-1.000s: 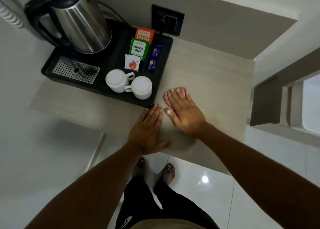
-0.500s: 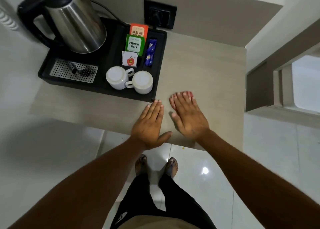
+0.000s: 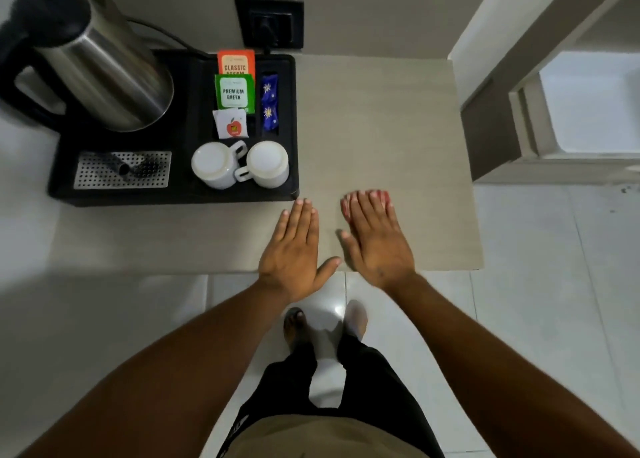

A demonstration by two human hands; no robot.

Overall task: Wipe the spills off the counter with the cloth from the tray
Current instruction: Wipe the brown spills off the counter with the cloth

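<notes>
My left hand (image 3: 294, 246) and my right hand (image 3: 375, 239) lie flat, palm down, side by side near the front edge of the beige counter (image 3: 381, 122). Neither holds anything. The left fingertips almost touch the front right corner of the black tray (image 3: 173, 196). I see no cloth on the tray or the counter. I can make out no spill on the counter surface.
On the tray stand a steel kettle (image 3: 104, 66), two upturned white cups (image 3: 239, 165), tea sachets (image 3: 235, 92) and a perforated metal drip plate (image 3: 121, 170). A black wall socket (image 3: 270, 23) is behind. A wall edge and recess are to the right; white tiled floor lies below.
Both hands have slid back toward the counter's front edge and stay flat. The view has shifted so the tray and counter sit more squarely below me.
</notes>
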